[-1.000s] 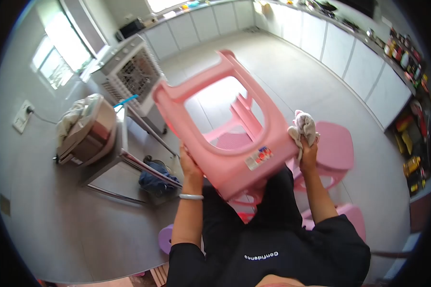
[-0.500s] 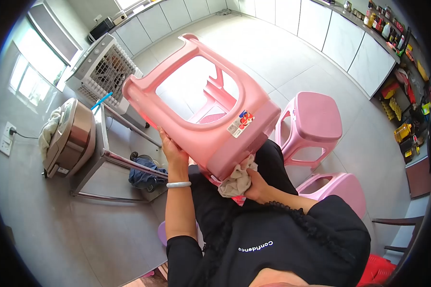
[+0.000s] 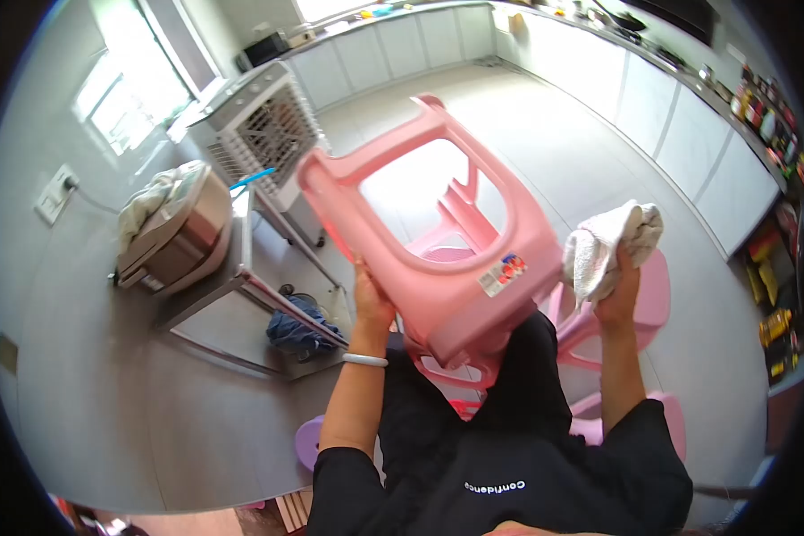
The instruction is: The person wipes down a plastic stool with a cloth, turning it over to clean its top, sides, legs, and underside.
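A pink plastic stool is tilted on its side over my lap, with a colourful sticker near its seat edge. My left hand grips the stool's left side; its fingertips wrap behind the plastic. Off to the right, my right hand is closed on a crumpled whitish cloth, held up apart from the tilted stool. Behind that hand stands another pink stool, partly hidden by my forearm. A further pink stool shows beside my right elbow.
On the left, a metal-framed table carries a brown rice cooker. An air cooler stands behind it. White cabinets line the back and right walls. A purple stool is by my left elbow.
My right hand has taken the cloth off the stool's lower edge and lifted it up to the right. My left hand still holds the stool. The camera view has shifted.
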The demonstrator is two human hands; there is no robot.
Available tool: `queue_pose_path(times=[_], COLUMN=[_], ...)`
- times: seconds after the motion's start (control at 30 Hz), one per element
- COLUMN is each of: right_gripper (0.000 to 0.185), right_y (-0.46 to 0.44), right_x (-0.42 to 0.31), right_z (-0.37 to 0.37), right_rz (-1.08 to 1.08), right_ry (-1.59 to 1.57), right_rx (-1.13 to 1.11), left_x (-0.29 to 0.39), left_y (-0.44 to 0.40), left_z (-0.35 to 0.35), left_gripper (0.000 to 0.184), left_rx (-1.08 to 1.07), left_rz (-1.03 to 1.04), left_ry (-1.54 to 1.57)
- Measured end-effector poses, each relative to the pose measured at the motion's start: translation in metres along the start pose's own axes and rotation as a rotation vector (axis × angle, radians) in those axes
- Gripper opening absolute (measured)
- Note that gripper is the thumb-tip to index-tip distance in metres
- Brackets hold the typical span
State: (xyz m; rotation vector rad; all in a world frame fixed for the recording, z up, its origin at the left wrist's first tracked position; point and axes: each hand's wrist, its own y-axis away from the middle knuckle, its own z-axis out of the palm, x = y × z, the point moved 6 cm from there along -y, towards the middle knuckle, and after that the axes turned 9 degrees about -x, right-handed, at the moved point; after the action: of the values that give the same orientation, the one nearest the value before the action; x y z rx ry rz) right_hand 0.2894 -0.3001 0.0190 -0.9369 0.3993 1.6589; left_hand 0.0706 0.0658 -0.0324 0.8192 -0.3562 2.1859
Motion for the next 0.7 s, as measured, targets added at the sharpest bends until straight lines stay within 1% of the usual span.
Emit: queue_pose_path(times=[0.03, 0.07, 0.1, 0.17, 0.23, 0.27, 0.3, 0.33, 0.4, 0.43, 0.47, 0.57, 0.67, 0.7], right_gripper=[0.042, 0.043, 0.044, 0.047, 0.048, 0.048, 0.051, 0.051, 0.052, 0.052, 0.052, 0.053, 0.052, 0.052], right_y=[-0.012, -0.027, -0.04, -0.056, -0.066, -0.068, -0.062, -0.062, -0.061, -0.058, -0.056, -0.046, -0.047, -0.046], right_x=[-0.003, 0.0, 0.007, 0.016, 0.029, 0.035, 0.033, 0.033, 0.033, 0.033, 0.032, 0.023, 0.032, 0.033], right_z=[0.006, 0.005, 0.005, 0.018, 0.025, 0.028, 0.04, 0.04, 0.038, 0.036, 0.035, 0.041, 0.027, 0.028], right_rz=[0.026, 0.037, 0.079, 0.118, 0.157, 0.171, 0.129, 0.159, 0.19, 0.193, 0.196, 0.24, 0.294, 0.361], right_ry=[0.005, -0.048, -0.016, 0.042, 0.382, 0.553, 0.594, 0.573, 0.573, 0.593, 0.614, 0.657, 0.665, 0.642], right_rx=[0.009, -0.049, -0.053, -0.172, -0.281, -0.33, -0.341, -0.363, -0.397, -0.409, -0.42, -0.42, -0.435, -0.456], left_x=[0.001, 0.003, 0.002, 0.004, 0.005, 0.008, 0.009, 0.01, 0.011, 0.023, 0.037, 0.054, 0.064, 0.067], left_y=[0.001, 0.001, -0.002, -0.003, 0.0, 0.003, 0.001, -0.007, -0.036, -0.041, -0.046, -0.081, -0.11, -0.116], left_z=[0.004, 0.005, 0.005, 0.007, 0.012, 0.015, 0.011, 0.001, -0.042, -0.035, -0.042, -0.034, -0.039, -0.04], left_gripper=[0.043, 0.043, 0.044, 0.044, 0.042, 0.047, 0.049, 0.051, 0.057, 0.06, 0.062, 0.059, 0.055, 0.054], left_rx=[-0.001, -0.02, -0.042, -0.061, -0.053, -0.072, -0.073, -0.072, -0.029, -0.008, 0.275, 0.128, 0.249, 0.276], left_rz=[-0.009, -0.01, -0.014, -0.02, -0.021, -0.007, -0.011, -0.042, -0.209, -0.269, -0.205, -0.226, -0.234, -0.221], left_ry=[0.003, 0.014, 0.024, 0.043, 0.06, 0.057, 0.049, 0.05, 0.07, 0.09, -0.063, 0.194, 0.125, 0.085])
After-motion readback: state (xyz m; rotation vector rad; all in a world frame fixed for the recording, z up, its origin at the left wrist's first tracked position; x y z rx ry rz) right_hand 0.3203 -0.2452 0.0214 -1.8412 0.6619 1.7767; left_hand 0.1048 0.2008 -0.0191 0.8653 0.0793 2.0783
